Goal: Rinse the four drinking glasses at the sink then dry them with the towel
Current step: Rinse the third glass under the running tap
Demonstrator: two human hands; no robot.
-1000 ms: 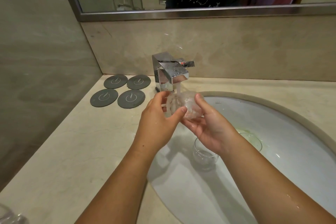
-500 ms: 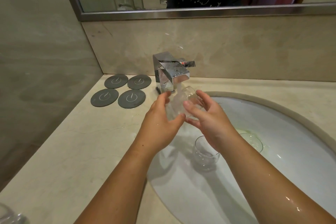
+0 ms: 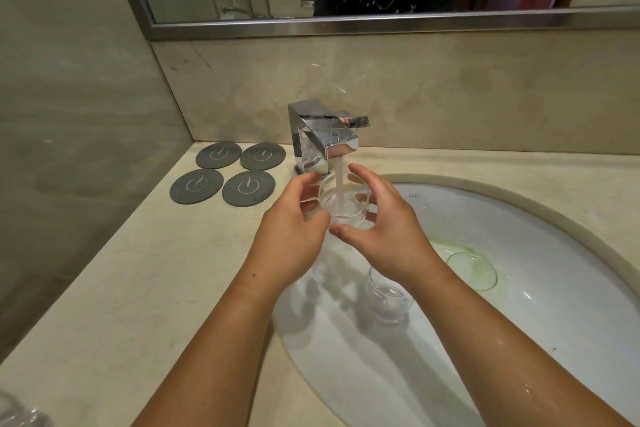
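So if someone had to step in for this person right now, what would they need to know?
Left hand and right hand both grip the first glass, mouth up under the running tap, water pouring in.
In the basin: second glass below the right wrist, third glass further right.
A likely fourth glass sits at the counter's near-left corner, barely in view.
No towel in view.
Done: cannot tell which glasses are rinsed.
Left: finish rinsing, then dry all four.

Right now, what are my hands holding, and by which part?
One drinking glass, upright under the running faucet: the left hand grips its left side wall, the right hand its right side wall.
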